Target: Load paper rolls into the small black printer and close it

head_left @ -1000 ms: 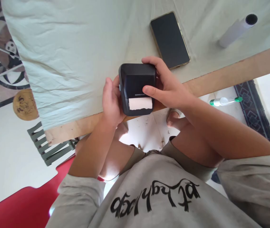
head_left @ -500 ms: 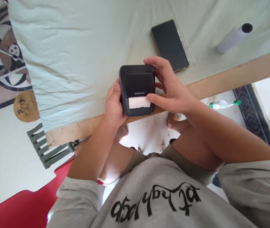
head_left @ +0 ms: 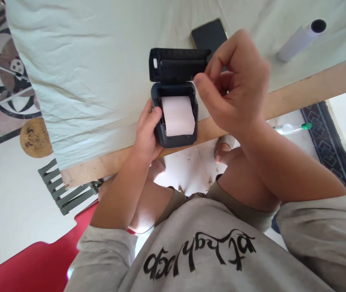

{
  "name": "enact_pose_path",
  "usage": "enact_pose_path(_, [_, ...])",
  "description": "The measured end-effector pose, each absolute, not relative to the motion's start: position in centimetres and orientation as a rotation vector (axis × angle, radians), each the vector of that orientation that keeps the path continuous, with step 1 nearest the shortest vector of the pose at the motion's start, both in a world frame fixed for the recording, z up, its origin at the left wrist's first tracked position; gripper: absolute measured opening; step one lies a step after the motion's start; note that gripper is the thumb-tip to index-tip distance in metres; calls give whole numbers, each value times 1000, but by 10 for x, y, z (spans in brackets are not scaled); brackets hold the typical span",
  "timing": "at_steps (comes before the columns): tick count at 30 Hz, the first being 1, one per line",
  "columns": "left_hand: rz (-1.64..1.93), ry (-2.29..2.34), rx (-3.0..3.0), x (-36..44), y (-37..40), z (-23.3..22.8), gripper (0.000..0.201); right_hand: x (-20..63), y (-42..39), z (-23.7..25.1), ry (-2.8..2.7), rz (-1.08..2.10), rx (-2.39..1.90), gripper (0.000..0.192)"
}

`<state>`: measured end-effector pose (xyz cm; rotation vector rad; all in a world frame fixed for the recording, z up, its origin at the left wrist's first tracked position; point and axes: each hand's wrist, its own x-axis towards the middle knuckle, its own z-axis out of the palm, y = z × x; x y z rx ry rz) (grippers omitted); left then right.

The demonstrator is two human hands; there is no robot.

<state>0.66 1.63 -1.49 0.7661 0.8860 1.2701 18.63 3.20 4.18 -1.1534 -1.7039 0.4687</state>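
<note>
A pale green cloth (head_left: 94,81) covered the table (head_left: 313,88), leaving its wooden near edge bare. Light shone brightly on the white floor (head_left: 5,194). A panda-patterned panel (head_left: 1,87) lay far left, beyond a round brownish disc (head_left: 35,142). Green slats (head_left: 66,200) and red furniture (head_left: 35,263) stood near left; a dark patterned band (head_left: 328,140) ran right.

The head-worn camera looked steeply down over the grey, black-lettered fabric shirt (head_left: 191,217). It faced forward onto the wrinkled, pale-green cloth (head_left: 100,81) from nearby.
</note>
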Motion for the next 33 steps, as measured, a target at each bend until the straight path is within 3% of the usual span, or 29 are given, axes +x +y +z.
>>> enact_pose_path(4, [1240,864,740,6,15,-12,35,181,31,51,-1945,313,-1259,17])
enact_pose_path(8, [1223,883,821,6,15,-11,39,172,32,53,-2164,332,-1566,25])
enact_pose_path(15, [1164,848,835,2,15,-12,30,171,39,52,-2273,714,-1606,6])
enact_pose_path(17, [1133,834,839,1,15,-12,28,173,39,54,-2262,799,-1597,14])
enact_pose_path(21, [1122,823,828,2,16,-13,33,187,36,61,-2172,927,-1404,27])
enact_pose_path(26, [1153,861,800,1,18,-16,27,234,39,58,-1631,1368,-1081,43])
enact_pose_path(29, [1140,877,789,2,20,-15,28,263,53,44,-1263,1270,-1176,34])
enact_pose_path(33, [1128,867,784,4,21,-13,32,280,73,21,-1446,1113,-1379,20])
